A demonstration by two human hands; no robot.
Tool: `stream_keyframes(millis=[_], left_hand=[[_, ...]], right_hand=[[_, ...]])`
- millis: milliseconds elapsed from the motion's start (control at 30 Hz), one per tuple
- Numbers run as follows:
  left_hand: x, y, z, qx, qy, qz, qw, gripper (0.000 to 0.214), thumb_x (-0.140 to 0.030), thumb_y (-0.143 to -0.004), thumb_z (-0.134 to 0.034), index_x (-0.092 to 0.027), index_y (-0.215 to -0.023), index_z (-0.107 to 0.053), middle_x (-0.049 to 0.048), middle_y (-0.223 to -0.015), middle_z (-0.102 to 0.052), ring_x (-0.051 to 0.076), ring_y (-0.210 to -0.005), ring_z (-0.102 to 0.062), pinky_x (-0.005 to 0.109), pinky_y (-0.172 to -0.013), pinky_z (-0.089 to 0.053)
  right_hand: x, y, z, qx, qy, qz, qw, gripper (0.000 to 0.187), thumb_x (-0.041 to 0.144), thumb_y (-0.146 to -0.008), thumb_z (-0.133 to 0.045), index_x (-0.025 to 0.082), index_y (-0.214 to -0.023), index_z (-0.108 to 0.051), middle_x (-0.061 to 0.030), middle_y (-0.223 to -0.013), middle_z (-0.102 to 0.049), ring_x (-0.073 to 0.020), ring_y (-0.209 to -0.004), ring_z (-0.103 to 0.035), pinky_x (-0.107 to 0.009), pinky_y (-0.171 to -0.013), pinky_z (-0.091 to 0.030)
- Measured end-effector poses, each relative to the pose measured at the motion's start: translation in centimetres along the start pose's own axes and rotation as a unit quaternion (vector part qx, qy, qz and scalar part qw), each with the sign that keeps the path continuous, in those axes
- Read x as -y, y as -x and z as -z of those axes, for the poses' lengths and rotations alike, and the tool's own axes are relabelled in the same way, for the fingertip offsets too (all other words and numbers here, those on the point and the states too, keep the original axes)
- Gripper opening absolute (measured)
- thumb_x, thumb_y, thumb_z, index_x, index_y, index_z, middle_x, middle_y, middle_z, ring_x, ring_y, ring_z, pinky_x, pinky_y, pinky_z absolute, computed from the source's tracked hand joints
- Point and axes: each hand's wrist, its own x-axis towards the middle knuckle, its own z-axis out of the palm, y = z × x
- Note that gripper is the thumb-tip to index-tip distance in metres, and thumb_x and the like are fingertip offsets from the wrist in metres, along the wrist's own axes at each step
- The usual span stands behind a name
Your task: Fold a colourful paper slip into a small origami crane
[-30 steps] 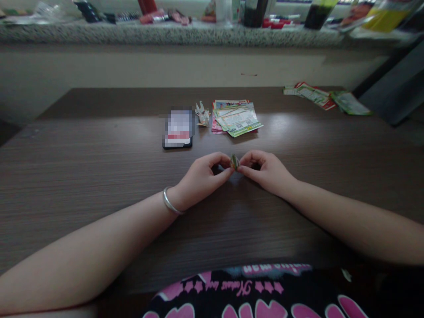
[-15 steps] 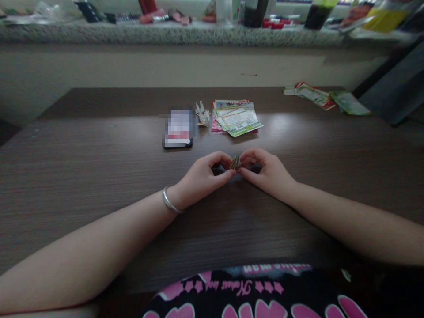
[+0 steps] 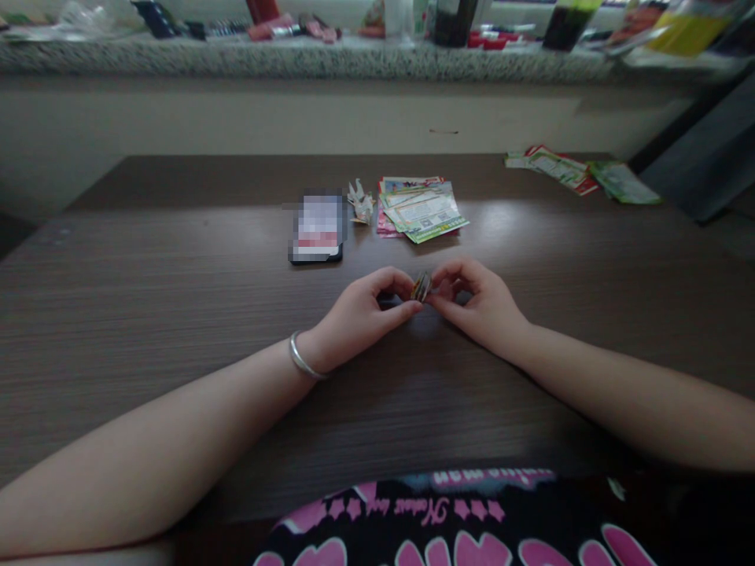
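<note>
A small folded piece of printed paper (image 3: 421,286) is pinched between both my hands just above the dark wooden table (image 3: 177,291). My left hand (image 3: 359,314), with a silver bangle on its wrist, grips the paper's left side with thumb and forefinger. On the right side, my right hand (image 3: 477,303) pinches it the same way, fingers curled. Most of the paper is hidden by my fingertips.
Beyond my hands lie a black phone (image 3: 317,229), a small folded paper figure (image 3: 361,203) and a stack of printed leaflets (image 3: 421,209). More leaflets (image 3: 581,174) sit at the far right. A cluttered granite ledge (image 3: 330,59) runs behind the table.
The small folded paper has turned slightly between my fingertips and my right hand has shifted a little up and left. Both forearms stay resting on the table.
</note>
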Motion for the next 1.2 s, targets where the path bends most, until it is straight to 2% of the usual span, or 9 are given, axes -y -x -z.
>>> stream_keyframes(millis=[367,600,867,1033,1200], left_hand=[[0.27,-0.22,0.21,0.022,0.082,0.044,0.995,0.017,-0.031,-0.082,-0.063,-0.015,-0.087,-0.061,0.0009,-0.083,-0.064,0.012,-0.078,-0.057,0.025,-0.075,-0.046],[0.41,-0.28,0.23,0.005,0.078,0.061,0.995,0.016,-0.031,-0.083,-0.06,-0.015,-0.084,-0.059,0.0002,-0.081,-0.062,0.011,-0.077,-0.056,0.025,-0.073,-0.044],[0.48,-0.23,-0.1,-0.02,0.119,0.039,0.992,0.014,-0.025,-0.082,-0.06,-0.017,-0.092,-0.054,-0.0014,-0.081,-0.058,0.01,-0.074,-0.055,0.023,-0.073,-0.045],[0.76,-0.09,-0.24,0.005,0.144,0.01,0.99,0.026,-0.021,-0.083,-0.059,-0.019,-0.107,-0.049,-0.0005,-0.087,-0.063,0.01,-0.082,-0.06,0.024,-0.078,-0.047],[0.58,0.03,-0.28,0.013,0.144,0.014,0.989,0.027,-0.024,-0.082,-0.062,-0.019,-0.107,-0.053,0.0008,-0.089,-0.065,0.011,-0.084,-0.062,0.025,-0.079,-0.048]], right_hand=[[0.43,0.0,0.7,0.037,0.012,0.056,0.998,0.006,0.017,-0.079,-0.063,0.02,-0.079,-0.059,-0.0007,-0.078,-0.056,-0.011,-0.066,-0.052,-0.026,-0.059,-0.045],[0.97,0.07,0.99,0.059,0.047,0.143,0.987,0.006,0.018,-0.084,-0.06,0.021,-0.079,-0.062,-0.0016,-0.08,-0.061,-0.0118,-0.071,-0.054,-0.027,-0.064,-0.047],[0.84,0.05,0.92,0.056,0.05,0.117,0.99,0.005,0.02,-0.082,-0.062,0.022,-0.079,-0.064,-0.0026,-0.085,-0.062,-0.0128,-0.074,-0.056,-0.027,-0.065,-0.048],[0.81,-0.01,0.87,0.052,0.042,0.089,0.994,0.003,0.018,-0.082,-0.063,0.022,-0.081,-0.063,-0.0015,-0.082,-0.062,-0.0122,-0.071,-0.055,-0.027,-0.064,-0.047],[0.51,0.01,0.74,0.037,0.026,0.036,0.998,0.002,0.023,-0.081,-0.064,0.021,-0.082,-0.063,0.0,-0.077,-0.061,-0.0119,-0.068,-0.054,-0.026,-0.062,-0.045]])
